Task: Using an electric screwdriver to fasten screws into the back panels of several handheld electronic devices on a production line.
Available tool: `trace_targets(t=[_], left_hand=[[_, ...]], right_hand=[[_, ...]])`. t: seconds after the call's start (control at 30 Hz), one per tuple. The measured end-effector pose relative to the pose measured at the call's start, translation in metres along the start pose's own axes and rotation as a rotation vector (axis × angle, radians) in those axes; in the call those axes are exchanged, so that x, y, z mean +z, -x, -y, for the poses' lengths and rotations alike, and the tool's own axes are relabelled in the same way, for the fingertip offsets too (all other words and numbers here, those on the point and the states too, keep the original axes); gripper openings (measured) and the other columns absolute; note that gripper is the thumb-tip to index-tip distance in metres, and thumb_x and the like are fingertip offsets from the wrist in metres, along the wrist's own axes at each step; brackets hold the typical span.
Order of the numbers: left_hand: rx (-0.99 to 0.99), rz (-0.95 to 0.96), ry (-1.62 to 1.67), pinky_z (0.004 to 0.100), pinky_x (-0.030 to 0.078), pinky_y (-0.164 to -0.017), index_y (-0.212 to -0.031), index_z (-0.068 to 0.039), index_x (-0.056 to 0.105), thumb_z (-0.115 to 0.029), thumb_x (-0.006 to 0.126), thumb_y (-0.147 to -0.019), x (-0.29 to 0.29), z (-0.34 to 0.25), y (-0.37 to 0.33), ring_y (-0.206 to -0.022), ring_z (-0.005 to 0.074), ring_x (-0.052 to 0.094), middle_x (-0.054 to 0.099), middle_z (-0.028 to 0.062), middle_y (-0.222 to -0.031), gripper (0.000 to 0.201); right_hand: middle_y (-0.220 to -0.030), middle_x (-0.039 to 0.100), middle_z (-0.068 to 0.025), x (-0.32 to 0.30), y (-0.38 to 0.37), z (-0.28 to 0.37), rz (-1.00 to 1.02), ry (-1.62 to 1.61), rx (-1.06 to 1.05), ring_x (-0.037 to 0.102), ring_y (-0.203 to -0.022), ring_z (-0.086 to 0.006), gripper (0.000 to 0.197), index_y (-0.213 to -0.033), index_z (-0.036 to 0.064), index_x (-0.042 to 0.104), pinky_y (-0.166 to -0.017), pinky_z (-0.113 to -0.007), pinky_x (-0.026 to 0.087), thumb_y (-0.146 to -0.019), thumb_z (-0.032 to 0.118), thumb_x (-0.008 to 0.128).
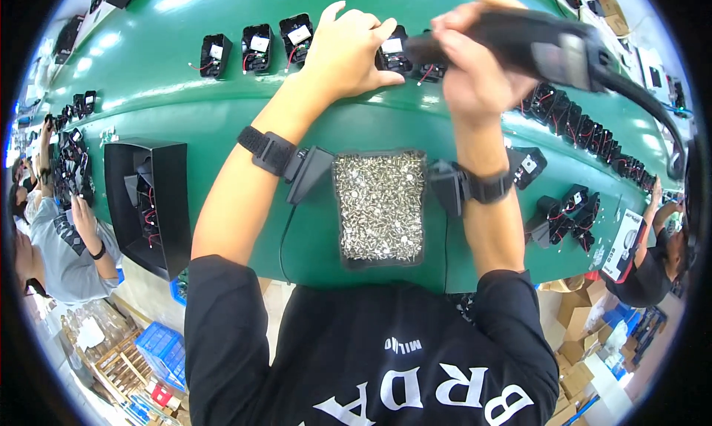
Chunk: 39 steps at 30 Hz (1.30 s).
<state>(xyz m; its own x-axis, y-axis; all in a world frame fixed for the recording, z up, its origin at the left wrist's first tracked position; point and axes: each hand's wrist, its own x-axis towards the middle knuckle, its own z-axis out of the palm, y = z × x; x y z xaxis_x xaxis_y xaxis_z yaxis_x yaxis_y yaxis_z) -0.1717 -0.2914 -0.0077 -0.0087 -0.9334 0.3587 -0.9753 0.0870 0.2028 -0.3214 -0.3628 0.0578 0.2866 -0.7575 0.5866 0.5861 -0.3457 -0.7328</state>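
Note:
My right hand (478, 73) is wrapped round a black electric screwdriver (530, 44) with a cable at its rear; both are smeared by motion. The screwdriver's front end points left toward a small black plastic housing (394, 47) with a white part inside. My left hand (352, 51) spans that housing's left side, with thumb and forefinger at its near and far edges. Other open housings stand in a row to the left, such as one housing (257, 49) with red wires. A black tray of small silvery screws (380, 207) lies between my forearms.
On the left stands a large black box (174, 203) with wired parts inside. More black housings (586, 133) line the right side, near loose parts (571, 214) and a white printed box (624, 240). Co-workers sit at both sides. Cables run from my wrist-worn devices (311, 170).

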Motion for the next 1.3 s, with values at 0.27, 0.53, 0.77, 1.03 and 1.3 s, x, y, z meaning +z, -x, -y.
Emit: trace_targets(t=[0.27,0.53,0.77,1.03,1.3], left_hand=[[0.014,-0.22,0.174,0.0454,0.043,-0.096,-0.115,-0.01,0.062,-0.022,0.074,-0.076,-0.039,-0.048,0.01,-0.111,0.0291,0.056,0.061,0.0102,-0.113,0.042],[-0.084,0.15,0.333,0.0359,0.049,-0.059,-0.084,-0.01,0.064,-0.013,0.073,-0.076,-0.078,-0.121,0.103,-0.067,0.0226,0.061,0.058,0.0026,-0.082,0.012],[-0.189,0.256,0.306,0.0327,0.05,-0.057,-0.09,-0.008,0.066,-0.008,0.071,-0.08,-0.074,-0.125,0.115,-0.063,0.0253,0.062,0.059,0.0061,-0.083,0.01],[-0.349,0.147,0.549,0.0314,0.05,-0.058,-0.09,-0.005,0.065,0.0,0.07,-0.079,-0.08,-0.134,0.119,-0.066,0.0224,0.062,0.062,0.008,-0.084,0.013],[-0.578,-0.074,1.214,0.0215,0.041,-0.055,-0.095,0.002,0.063,0.002,0.065,-0.088,-0.088,-0.135,0.125,-0.065,0.0087,0.053,0.061,0.0064,-0.083,0.007]], right_hand=[[-0.088,0.054,0.0011,-0.042,0.004,0.137,0.25,-0.129,-0.06,0.051,-0.077,-0.0138,0.056,-0.131,0.0093,0.053,-0.084,-0.037,0.036,-0.076,0.016,0.059],[-0.081,0.057,0.0047,-0.032,0.035,0.138,0.058,-0.21,0.011,0.053,-0.072,-0.0093,0.032,-0.1,0.0129,0.06,-0.082,-0.029,0.039,-0.069,0.013,0.071],[-0.076,0.059,0.005,-0.042,0.044,0.141,0.014,-0.346,0.003,0.056,-0.068,-0.0078,0.024,-0.083,0.0144,0.06,-0.078,-0.026,0.042,-0.066,0.01,0.076],[-0.069,0.062,0.0053,-0.044,0.041,0.14,0.043,-0.561,0.017,0.058,-0.064,-0.0062,0.026,-0.064,0.0162,0.059,-0.074,-0.022,0.045,-0.062,0.005,0.083],[-0.075,0.066,-0.0009,-0.047,0.017,0.158,0.428,-0.508,0.311,0.063,-0.067,-0.0115,0.029,-0.078,0.01,0.06,-0.073,-0.024,0.051,-0.065,0.001,0.084]])
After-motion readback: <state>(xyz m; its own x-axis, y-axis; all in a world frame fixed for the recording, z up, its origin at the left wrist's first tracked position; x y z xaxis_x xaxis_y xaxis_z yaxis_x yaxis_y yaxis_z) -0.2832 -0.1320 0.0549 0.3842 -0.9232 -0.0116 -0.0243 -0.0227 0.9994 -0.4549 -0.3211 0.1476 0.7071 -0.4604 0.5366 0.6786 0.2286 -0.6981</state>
